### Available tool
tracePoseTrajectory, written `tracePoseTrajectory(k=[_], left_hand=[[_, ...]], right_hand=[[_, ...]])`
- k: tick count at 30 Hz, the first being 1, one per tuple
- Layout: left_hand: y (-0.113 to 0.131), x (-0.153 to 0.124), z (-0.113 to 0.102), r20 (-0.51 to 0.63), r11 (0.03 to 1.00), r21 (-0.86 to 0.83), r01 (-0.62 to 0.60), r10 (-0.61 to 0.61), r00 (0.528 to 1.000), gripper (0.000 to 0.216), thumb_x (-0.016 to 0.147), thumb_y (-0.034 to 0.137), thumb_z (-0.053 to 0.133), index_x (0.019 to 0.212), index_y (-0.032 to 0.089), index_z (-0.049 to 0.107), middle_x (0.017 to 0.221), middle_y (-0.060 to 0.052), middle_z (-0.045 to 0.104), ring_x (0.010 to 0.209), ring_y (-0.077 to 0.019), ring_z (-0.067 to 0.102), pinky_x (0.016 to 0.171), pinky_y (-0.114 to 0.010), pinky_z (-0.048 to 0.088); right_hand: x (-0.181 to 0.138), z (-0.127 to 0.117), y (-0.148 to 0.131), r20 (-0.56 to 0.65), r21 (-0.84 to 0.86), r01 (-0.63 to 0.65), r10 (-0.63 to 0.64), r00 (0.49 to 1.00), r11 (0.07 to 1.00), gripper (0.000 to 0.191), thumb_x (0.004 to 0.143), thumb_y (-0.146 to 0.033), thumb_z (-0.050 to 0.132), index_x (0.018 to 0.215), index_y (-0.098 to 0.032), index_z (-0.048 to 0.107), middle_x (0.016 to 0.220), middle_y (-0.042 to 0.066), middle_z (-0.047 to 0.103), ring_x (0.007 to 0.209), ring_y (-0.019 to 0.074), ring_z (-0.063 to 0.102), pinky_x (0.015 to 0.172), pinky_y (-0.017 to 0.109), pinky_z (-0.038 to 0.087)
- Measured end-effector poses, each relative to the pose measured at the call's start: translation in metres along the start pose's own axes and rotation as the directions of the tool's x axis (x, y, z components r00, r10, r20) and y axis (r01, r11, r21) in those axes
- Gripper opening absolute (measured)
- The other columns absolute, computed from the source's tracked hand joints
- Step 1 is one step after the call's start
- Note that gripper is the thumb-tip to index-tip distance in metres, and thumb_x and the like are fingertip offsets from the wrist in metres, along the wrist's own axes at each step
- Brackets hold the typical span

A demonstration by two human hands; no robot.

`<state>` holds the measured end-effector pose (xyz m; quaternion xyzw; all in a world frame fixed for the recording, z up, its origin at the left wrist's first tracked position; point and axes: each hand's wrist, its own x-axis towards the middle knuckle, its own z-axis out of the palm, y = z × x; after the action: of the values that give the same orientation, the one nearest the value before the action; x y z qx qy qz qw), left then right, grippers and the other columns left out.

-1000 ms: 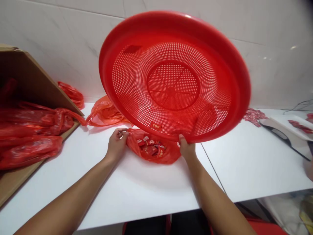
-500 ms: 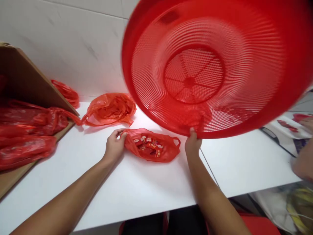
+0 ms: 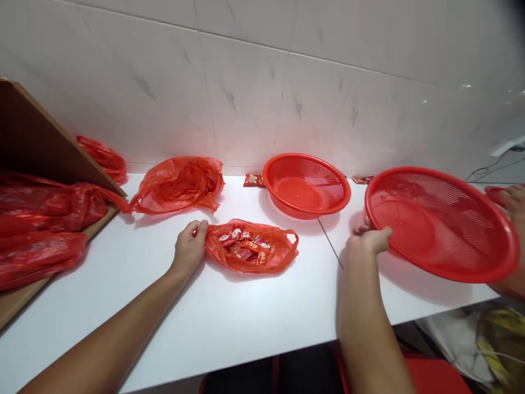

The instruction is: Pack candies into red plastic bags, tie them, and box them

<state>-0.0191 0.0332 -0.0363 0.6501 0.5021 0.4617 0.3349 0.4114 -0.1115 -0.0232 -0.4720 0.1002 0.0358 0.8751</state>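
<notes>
My left hand (image 3: 189, 247) grips the left edge of a red plastic bag (image 3: 250, 247) holding several small red and white packets, lying on the white table (image 3: 229, 312). My right hand (image 3: 368, 241) holds the left rim of a large red perforated basket (image 3: 441, 221), tilted low over the table's right part. Another person's hand (image 3: 512, 200) touches that basket's far right rim.
A smaller red basket (image 3: 305, 185) stands against the tiled wall. An empty crumpled red bag (image 3: 180, 183) lies behind my left hand. A cardboard box (image 3: 36, 180) on its side at the left holds filled red bags. Loose packets (image 3: 253, 179) lie by the wall.
The large basket came down from upright in front of me to the right, low over the table, uncovering the smaller basket. My left hand stayed on the bag.
</notes>
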Motion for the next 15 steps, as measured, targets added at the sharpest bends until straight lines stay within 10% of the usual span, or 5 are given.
tracePoseTrajectory(k=[15], left_hand=[[0.005,-0.006,-0.002,-0.016,0.994,-0.048,-0.096,0.095,0.995,0.046,0.099,0.058,0.059,0.082,0.019,0.074,0.079,-0.003,0.070,0.075,-0.0203,0.062,0.073,-0.031,0.049]], right_hand=[[-0.018,0.001,-0.002,-0.119,0.014,0.226,-0.223,0.967,0.974,0.022,0.089,-0.040,0.047,0.085,-0.028,0.030,0.089,0.001,0.046,0.057,0.0118,0.049,0.038,0.022,0.032]])
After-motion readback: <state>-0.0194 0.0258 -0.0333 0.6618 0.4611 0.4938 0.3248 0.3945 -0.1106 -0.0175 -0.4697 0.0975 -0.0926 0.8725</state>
